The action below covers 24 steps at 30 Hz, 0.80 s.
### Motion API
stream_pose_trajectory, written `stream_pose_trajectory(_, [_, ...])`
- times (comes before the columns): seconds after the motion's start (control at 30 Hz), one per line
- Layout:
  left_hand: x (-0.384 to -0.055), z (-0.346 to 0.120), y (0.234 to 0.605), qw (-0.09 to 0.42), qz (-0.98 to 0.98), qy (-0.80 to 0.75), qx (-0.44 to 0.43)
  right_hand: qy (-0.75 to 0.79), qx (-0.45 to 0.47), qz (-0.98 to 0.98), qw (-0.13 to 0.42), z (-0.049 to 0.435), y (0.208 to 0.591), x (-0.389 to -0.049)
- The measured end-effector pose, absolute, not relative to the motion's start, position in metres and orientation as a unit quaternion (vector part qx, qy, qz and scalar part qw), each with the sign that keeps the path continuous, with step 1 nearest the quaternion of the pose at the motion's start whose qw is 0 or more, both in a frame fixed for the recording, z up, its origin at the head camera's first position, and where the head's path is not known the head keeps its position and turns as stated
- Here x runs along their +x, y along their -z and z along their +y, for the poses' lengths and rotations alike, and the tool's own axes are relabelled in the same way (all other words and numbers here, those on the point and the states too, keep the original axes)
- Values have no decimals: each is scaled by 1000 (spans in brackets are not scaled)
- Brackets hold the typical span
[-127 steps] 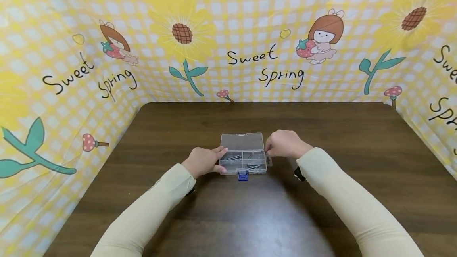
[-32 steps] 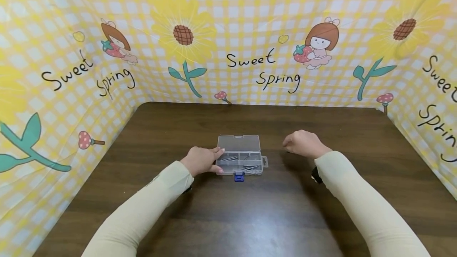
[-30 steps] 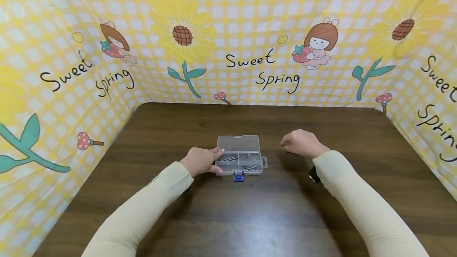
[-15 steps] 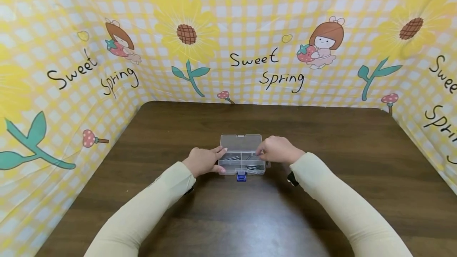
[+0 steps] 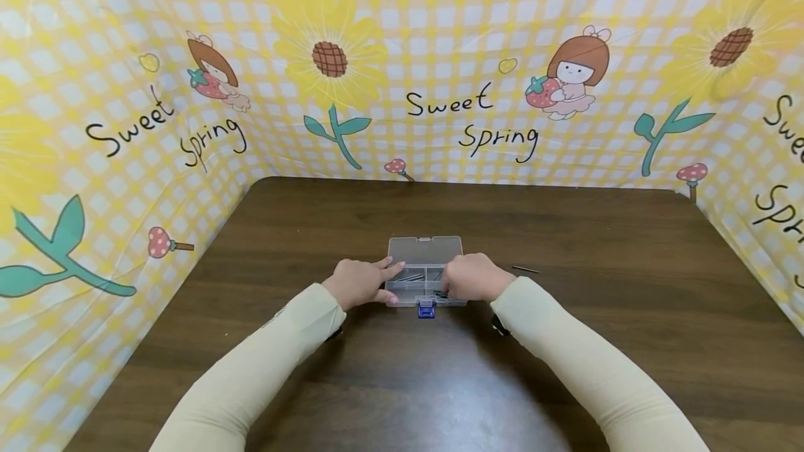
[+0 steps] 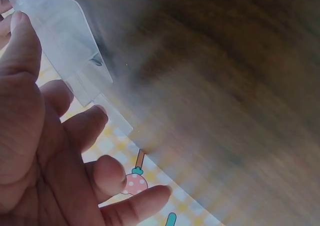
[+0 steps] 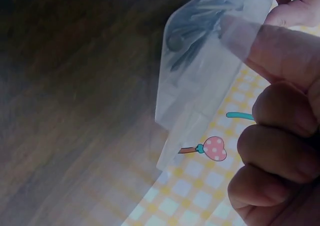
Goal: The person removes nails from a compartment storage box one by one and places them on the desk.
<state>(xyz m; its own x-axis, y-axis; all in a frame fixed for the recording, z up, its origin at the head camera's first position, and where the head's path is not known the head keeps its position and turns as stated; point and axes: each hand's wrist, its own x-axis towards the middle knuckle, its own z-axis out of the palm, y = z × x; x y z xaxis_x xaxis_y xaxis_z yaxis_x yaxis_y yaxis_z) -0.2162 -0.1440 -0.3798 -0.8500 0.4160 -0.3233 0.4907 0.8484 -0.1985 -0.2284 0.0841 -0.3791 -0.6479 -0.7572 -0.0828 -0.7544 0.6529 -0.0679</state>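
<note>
A clear plastic compartment box [image 5: 424, 252] stands on the table with its lid up and a blue latch [image 5: 426, 310] at the front. My left hand [image 5: 358, 282] holds its left end, thumb at the front corner and index finger near the hinge. My right hand [image 5: 475, 277] reaches into the front right compartment, fingers down among several nails [image 7: 192, 45], which show blurred through the wall in the right wrist view. I cannot tell whether the fingertips pinch one. More nails [image 5: 411, 277] lie in the back left compartment.
A single dark nail [image 5: 525, 269] lies on the brown wooden table [image 5: 402, 382], right of the box. Yellow checked cloth [image 5: 402, 33] with flowers walls in the back and both sides.
My right hand has come back left from the table beside the box and dipped into its front right compartment. The loose nail on the table now shows. My left hand stays on the box.
</note>
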Motion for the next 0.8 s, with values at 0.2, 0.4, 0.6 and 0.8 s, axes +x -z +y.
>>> stream_pose_trajectory(0.2, [-217,-144,380,140,952,140,232,-8,-424,905,39,82,382,-228])
stream_pose_trajectory(0.4, [-217,-143,381,134,953,140,235,-14,-423,905,40,81,383,-227])
stream_pose_trajectory(0.6, [-217,-143,382,129,951,147,240,-21,-430,902,36,80,382,-227])
stream_pose_trajectory(0.8, [-218,-144,383,128,950,148,242,-16,-425,904,39,79,381,-231])
